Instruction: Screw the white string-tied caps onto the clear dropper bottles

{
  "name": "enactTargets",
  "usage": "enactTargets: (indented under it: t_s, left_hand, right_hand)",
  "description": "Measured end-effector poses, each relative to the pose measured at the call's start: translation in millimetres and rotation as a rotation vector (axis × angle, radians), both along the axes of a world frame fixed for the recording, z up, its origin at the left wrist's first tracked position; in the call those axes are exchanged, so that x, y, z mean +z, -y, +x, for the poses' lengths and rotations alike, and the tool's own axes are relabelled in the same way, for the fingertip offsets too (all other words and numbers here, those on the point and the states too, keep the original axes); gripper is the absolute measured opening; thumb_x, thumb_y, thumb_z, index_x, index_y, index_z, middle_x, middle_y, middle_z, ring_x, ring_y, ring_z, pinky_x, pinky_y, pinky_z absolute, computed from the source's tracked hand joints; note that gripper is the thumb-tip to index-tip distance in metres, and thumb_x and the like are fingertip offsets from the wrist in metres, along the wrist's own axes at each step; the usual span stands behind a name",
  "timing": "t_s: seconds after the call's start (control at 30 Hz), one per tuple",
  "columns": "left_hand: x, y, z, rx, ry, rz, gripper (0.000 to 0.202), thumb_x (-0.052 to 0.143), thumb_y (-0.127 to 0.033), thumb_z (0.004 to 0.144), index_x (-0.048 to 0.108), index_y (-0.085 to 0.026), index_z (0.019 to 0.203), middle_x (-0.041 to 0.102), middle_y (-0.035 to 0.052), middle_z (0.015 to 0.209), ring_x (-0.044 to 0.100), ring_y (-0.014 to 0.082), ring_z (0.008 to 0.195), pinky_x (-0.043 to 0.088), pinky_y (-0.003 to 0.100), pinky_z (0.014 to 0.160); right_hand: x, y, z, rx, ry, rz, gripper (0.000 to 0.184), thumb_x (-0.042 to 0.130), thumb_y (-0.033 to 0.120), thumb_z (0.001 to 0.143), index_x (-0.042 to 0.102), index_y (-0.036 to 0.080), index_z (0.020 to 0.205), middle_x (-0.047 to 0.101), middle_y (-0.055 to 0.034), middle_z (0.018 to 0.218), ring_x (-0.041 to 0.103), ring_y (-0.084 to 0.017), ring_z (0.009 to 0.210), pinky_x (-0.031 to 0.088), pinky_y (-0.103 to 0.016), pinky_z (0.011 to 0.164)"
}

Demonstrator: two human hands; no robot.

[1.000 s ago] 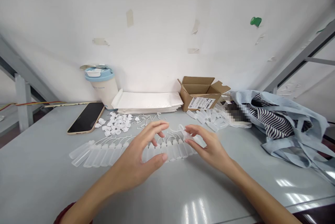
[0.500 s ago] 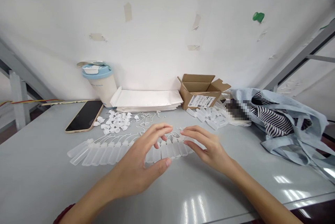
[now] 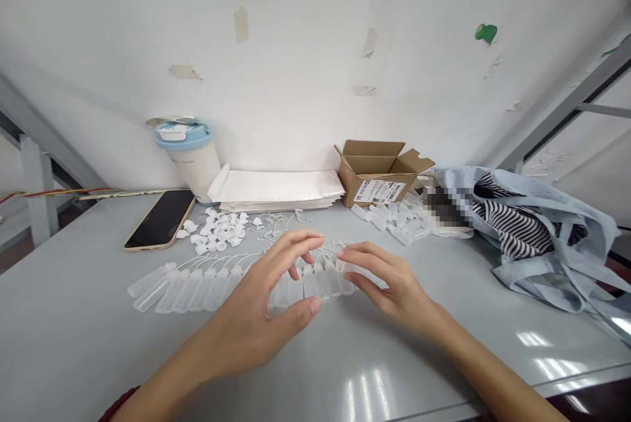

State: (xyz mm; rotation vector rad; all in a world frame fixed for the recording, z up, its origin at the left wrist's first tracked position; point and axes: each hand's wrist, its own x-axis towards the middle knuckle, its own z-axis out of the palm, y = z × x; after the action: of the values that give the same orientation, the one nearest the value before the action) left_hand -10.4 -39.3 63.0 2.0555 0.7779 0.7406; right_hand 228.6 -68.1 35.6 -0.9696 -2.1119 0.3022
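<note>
Translucent plastic tubes (image 3: 190,292) lie side by side in a long row on the grey table, with white caps and thin white cords at their far ends. Over the middle of this row is my left hand (image 3: 261,307), open and holding nothing, thumb spread from the curved fingers. It hides part of the row. At the right end of the row my right hand (image 3: 394,281) has its thumb and fingers apart around the last tubes. Whether its fingertips touch a tube is hard to make out. Loose white cords (image 3: 276,225) lie behind the row.
White caps (image 3: 221,231) are heaped beside a phone (image 3: 160,219). A lidded cup (image 3: 194,162), white envelopes (image 3: 280,187) and an opened cardboard box (image 3: 369,179) stand along the wall. More tubes (image 3: 394,219) lie before the box, near a light blue bag (image 3: 532,231).
My right hand has shifted slightly left and down at the row's end, its fingers a little more bent. My left hand has barely moved.
</note>
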Motion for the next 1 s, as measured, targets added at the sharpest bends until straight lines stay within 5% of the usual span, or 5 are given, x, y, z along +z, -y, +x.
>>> enactTargets:
  t_s: [0.47,0.6,0.77,1.0]
  left_hand:
    - [4.9,11.1,-4.5,-0.014,0.023,0.020,0.043,0.053,-0.029,0.089,0.046,-0.036,0.132,0.045,0.0036,0.138,0.055,0.0194,0.102,0.050,0.037,0.092]
    - [-4.7,25.5,-6.2,0.036,-0.010,0.170,0.038,0.054,-0.025,0.089,0.050,-0.033,0.127,0.057,0.0031,0.126,0.059,0.0171,0.097,0.051,0.032,0.089]
    - [-22.4,56.8,-5.9,0.121,0.060,0.293,0.034,0.063,-0.020,0.084,0.055,-0.029,0.116,0.069,-0.0008,0.100,0.064,0.0126,0.079,0.054,0.022,0.073]
    - [-38.3,91.8,-10.4,0.204,0.184,0.125,0.021,0.059,-0.016,0.085,0.061,-0.027,0.103,0.070,-0.0026,0.091,0.066,0.0112,0.077,0.055,0.020,0.071]
  right_hand:
    - [10.1,15.3,-20.1,0.013,-0.167,-0.130,0.024,0.064,0.015,0.084,0.061,0.019,0.108,0.069,-0.0056,0.093,0.063,-0.014,0.081,0.052,-0.026,0.075]
    - [12.6,30.6,-27.9,0.059,-0.226,-0.185,0.023,0.064,0.016,0.084,0.062,0.019,0.107,0.069,-0.0058,0.092,0.063,-0.014,0.081,0.052,-0.027,0.075]
    - [1.2,64.0,-41.1,0.077,-0.450,-0.483,0.019,0.065,0.023,0.084,0.065,0.019,0.103,0.066,-0.0069,0.093,0.062,-0.016,0.082,0.052,-0.030,0.074]
    - [-6.3,87.8,-58.5,0.204,-0.694,-0.685,0.016,0.067,0.021,0.082,0.069,0.021,0.098,0.061,-0.0064,0.099,0.060,-0.016,0.088,0.050,-0.030,0.079]
